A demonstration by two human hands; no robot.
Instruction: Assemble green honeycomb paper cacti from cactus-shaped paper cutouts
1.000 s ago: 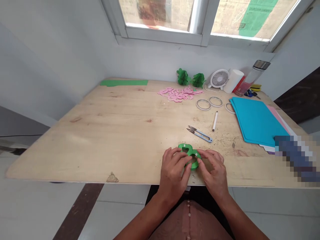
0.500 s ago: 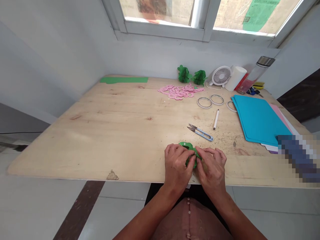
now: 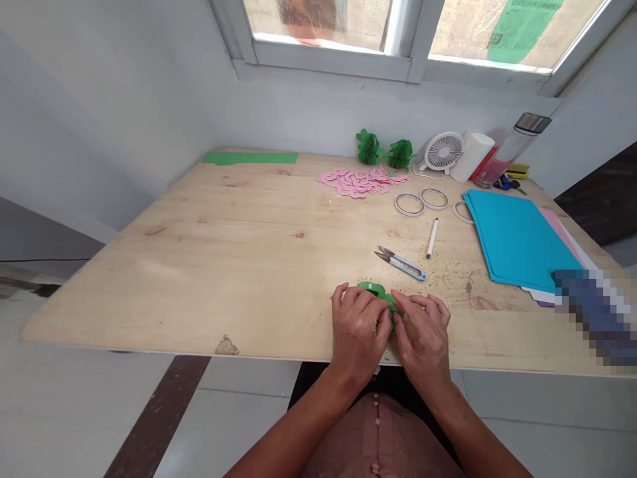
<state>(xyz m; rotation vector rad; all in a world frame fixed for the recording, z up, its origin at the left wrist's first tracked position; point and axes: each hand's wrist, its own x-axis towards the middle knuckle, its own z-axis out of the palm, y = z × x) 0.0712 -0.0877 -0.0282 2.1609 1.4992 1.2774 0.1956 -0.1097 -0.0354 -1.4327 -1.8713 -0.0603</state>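
Close to the table's front edge, both hands pinch a small green paper cutout (image 3: 374,288). A pale patch shows on its far part, and much of the cutout is hidden under my fingers. My left hand (image 3: 359,326) grips its left and near side, thumb against curled forefinger. On its right side, my right hand (image 3: 422,326) holds the paper between thumb and fingertips, close to the left thumb. Just beyond the hands lie blue-handled thread snips (image 3: 404,265), blades apart and pointing left. A white pen (image 3: 432,239) rests farther right.
Pink paper cutouts (image 3: 355,182) lie in a pile at the back, before two folded green paper shapes (image 3: 369,147). Rolls of tape (image 3: 409,204), a small fan (image 3: 444,154) and a bottle (image 3: 512,151) stand or lie rightward. Blue sheets (image 3: 522,239) are stacked at right; a green strip (image 3: 253,158) lies back left.
The view has shifted slightly. Both hands keep hold of the green paper cutout, with only small finger movements; the other things on the table stay put.
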